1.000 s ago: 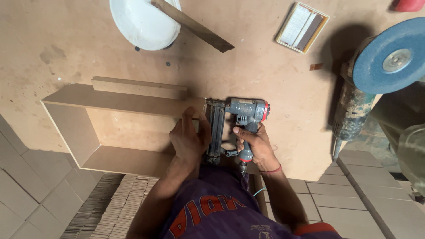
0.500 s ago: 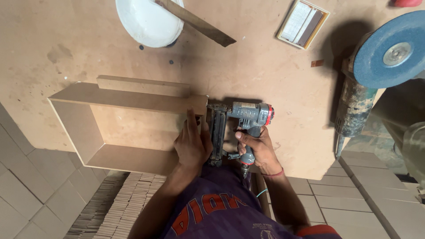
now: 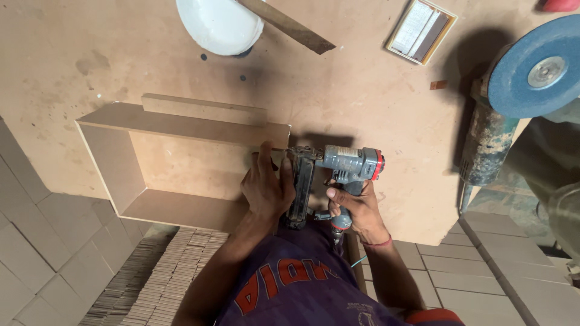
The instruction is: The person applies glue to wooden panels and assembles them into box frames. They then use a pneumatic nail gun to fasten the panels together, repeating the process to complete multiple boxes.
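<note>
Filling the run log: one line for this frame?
left hand: pressing box frame | right hand: gripping nail gun | nose at frame's end | board beneath

White bowl [image 3: 219,24] top centre, flat metal blade [image 3: 289,25] lying across its rim. Small printed box [image 3: 421,31] upper right. Blue grinding disc [image 3: 536,67] at right edge. Tiled floor [image 3: 36,241] lower left.

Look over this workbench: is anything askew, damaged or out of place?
Nothing is broken or spilled. The board is stained, and a loose strip lies behind the box that the left hand steadies.
</note>
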